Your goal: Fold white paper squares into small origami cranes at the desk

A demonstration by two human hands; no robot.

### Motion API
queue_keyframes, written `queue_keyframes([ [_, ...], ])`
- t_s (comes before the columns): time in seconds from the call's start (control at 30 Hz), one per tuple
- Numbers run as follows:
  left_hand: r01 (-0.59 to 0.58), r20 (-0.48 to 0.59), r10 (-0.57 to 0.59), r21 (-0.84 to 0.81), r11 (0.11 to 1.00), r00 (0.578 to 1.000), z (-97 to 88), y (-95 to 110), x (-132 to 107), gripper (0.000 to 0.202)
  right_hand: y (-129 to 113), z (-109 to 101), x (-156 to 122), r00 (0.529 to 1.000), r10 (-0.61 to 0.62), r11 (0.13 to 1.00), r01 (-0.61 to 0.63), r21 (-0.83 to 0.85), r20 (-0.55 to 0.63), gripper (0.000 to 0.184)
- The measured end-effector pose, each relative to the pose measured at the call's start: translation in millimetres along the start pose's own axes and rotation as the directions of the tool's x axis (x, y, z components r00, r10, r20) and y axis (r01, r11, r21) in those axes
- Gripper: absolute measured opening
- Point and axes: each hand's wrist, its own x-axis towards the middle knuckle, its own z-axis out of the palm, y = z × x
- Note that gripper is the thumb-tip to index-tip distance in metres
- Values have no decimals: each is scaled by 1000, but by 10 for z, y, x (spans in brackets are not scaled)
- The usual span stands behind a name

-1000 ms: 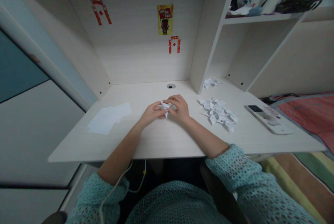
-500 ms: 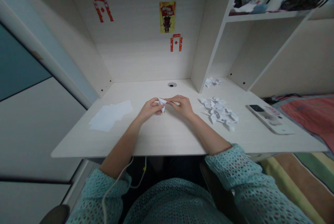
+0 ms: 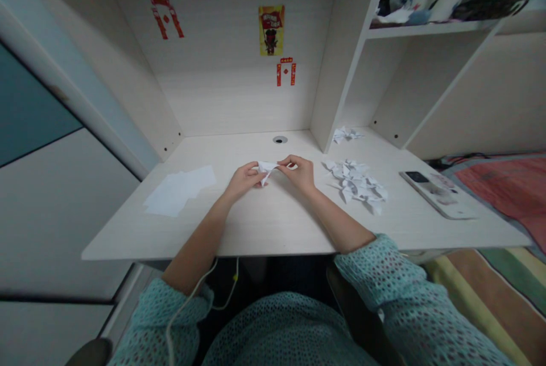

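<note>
Holds a small folded paper (image 3: 268, 166) between both hands, over the middle of the counter (image 3: 273, 223), on the near side of the round cable hole (image 3: 280, 139). Has the left hand (image 3: 243, 178) at the paper's left part, grip closed down on it, thumb toward the body and fingers on the far side. Pinches the paper's right corner in the right hand (image 3: 301, 173), grip narrowed to a small pinch at the tips of thumb and fingers. Shows a pointed end on the paper, aimed toward the body beside the left thumb. Cannot tell from this angle about contact between paper and counter.

See loose white sheets (image 3: 179, 190) lying flat and overlapping on the counter, left of the left hand and well apart from it. See a heap of crumpled-looking white paper pieces (image 3: 357, 179) right of the right hand, near it, and a smaller paper heap (image 3: 347, 135) farther back, just beyond the upright panel (image 3: 347, 70). Farther right, see a white phone (image 3: 452, 201) lying flat near the counter's edge.
</note>
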Motion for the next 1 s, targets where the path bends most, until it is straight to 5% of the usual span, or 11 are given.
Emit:
queue_keyframes([
  [0.1, -57, -101, 60, 28, 998, 993, -19, -43, 20, 64, -41, -4, 19, 996, -88, 996, 87, 29, 22, 20],
  [0.27, -126, -196, 171, 222, 967, 966, -30, -116, 24, 63, -96, 17, 22, 949, -261, 965, 259, 39, 175, 57],
  [0.43, -147, -161, 211, 336, 930, 964, -12, -143, -6, 58, -14, 71, -7, 954, -251, 966, 257, -16, 166, 40],
  [1.0, -130, -106, 141, 109, 986, 984, 109, -127, -4, 44, -62, 81, -83, 944, -323, 924, 330, -191, 68, 20],
])
